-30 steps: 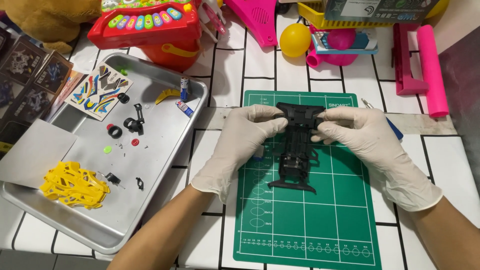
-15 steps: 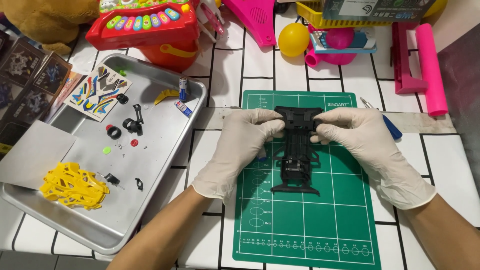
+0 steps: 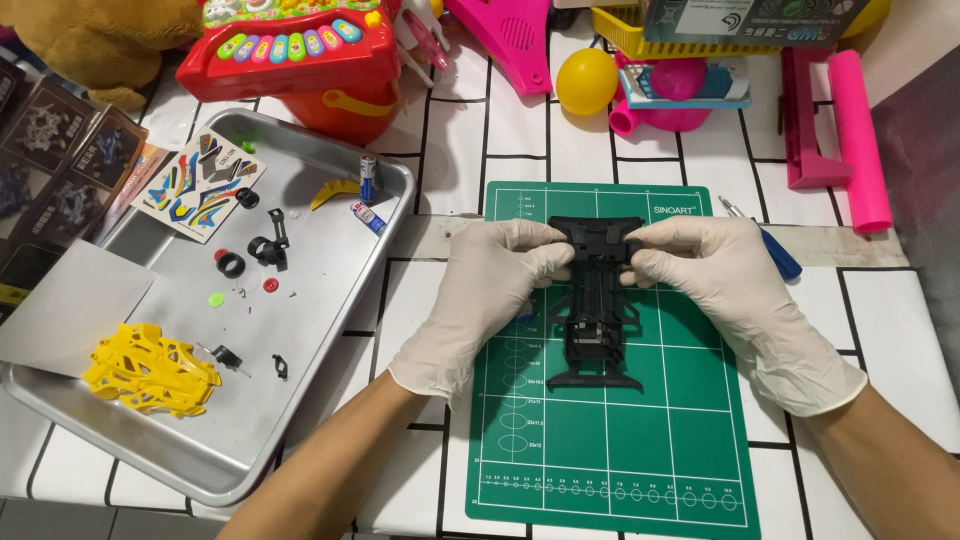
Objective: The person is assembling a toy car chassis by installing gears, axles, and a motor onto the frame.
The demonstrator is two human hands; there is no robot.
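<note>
black toy-car chassis (image 3: 598, 310) over green cutting mat (image 3: 610, 460), long axis running away from the wearer, far end pinched between both gloved hands. left hand (image 3: 480, 300) in pale glove, fingertips (image 3: 553, 238) closed on the chassis's far left corner, grip clamped on the plastic. right hand (image 3: 735, 300) likewise gloved, fingertips (image 3: 640, 240) pinching the far right corner, grip clamped too. near end of chassis free, just above or resting on the mat; cannot tell which. mat lying on white tiled table (image 3: 900, 330) with dark grout lines. blue-handled screwdriver (image 3: 765, 240) beside right hand, partly hidden by it. metal tray (image 3: 320, 330) to the left of the mat, holding yellow car body shell (image 3: 150, 368), sticker sheet (image 3: 197, 185), small black wheels and parts (image 3: 250, 250), two small batteries (image 3: 368, 195), grey card (image 3: 70, 305). far edge of table: red toy keyboard (image 3: 300, 45), yellow ball (image 3: 586, 82), pink plastic pieces (image 3: 835, 125), brown plush toy (image 3: 100, 40).
</note>
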